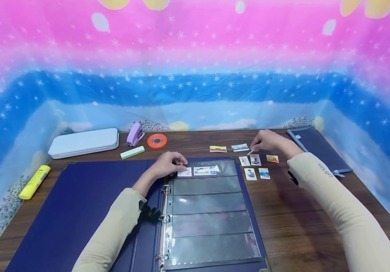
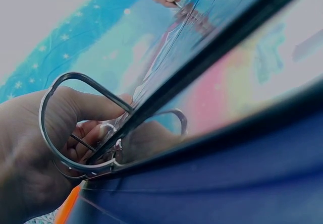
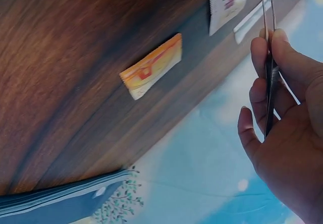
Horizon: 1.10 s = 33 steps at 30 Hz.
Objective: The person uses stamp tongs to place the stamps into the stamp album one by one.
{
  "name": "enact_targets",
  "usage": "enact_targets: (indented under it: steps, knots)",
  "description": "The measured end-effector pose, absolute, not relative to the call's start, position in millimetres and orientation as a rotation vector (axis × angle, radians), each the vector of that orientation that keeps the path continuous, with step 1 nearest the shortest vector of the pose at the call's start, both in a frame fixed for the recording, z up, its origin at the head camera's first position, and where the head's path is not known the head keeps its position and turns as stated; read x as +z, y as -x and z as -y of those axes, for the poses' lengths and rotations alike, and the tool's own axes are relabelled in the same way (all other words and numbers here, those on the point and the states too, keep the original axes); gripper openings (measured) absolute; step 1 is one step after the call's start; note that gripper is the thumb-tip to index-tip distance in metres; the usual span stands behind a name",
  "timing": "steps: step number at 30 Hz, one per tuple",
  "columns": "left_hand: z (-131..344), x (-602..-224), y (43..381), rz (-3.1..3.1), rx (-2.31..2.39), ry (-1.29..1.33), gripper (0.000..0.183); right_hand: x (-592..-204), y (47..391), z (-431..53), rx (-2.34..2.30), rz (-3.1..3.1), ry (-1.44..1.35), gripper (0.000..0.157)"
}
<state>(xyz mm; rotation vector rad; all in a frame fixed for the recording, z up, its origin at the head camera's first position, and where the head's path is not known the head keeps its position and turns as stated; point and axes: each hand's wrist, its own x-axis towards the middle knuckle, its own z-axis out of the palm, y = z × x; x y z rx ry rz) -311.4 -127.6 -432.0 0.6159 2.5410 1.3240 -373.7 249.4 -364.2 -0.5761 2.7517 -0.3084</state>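
Note:
My right hand (image 1: pixel 270 141) holds black-handled tweezers (image 3: pixel 271 72), pinched between thumb and fingers. Their two tips stand slightly apart, right at a pale stamp (image 3: pixel 250 21) in the right wrist view. Several stamps lie around them on the table, among them an orange stamp (image 1: pixel 272 158), a blue stamp (image 1: pixel 264 173) and a yellow-and-red one (image 1: pixel 218 149). My left hand (image 1: pixel 166 165) pinches the top left corner of a clear-pocket stamp page (image 1: pixel 208 202) in a ring binder (image 1: pixel 96 211). Stamps (image 1: pixel 205 170) sit in the top pocket, near my left thumb.
Behind the open binder stand a white case (image 1: pixel 84 143), a purple stapler (image 1: pixel 135 134), an orange tape roll (image 1: pixel 157 141) and a pale green strip (image 1: pixel 132 152). A yellow tube (image 1: pixel 35 182) lies far left. At the back right is a dark pouch (image 1: pixel 321 147). A patterned cloth surrounds the table.

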Motion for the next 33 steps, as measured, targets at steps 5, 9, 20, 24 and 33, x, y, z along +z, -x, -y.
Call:
enact_targets:
  steps: [5,9,20,24,33]
  knots:
    - [128,-431,311,-2.528,1.34,-0.605,0.016,-368,374,-252,-0.33,-2.738,0.508,0.019]
    - [128,-430,311,-2.514,1.346,-0.591,0.016,-372,376,-253,-0.35,-2.724,0.531,0.018]
    - [127,-432,312,-2.512,1.344,-0.582,0.016,-378,376,-249,-0.394,-2.703,0.479,0.017]
    - [126,-431,311,-2.51,1.346,-0.579,0.016,-379,374,-248,-0.403,-2.706,0.462,0.016]
    - [127,-432,312,-2.513,1.354,-0.583,0.016,-365,375,-248,-0.418,-2.717,0.457,0.019]
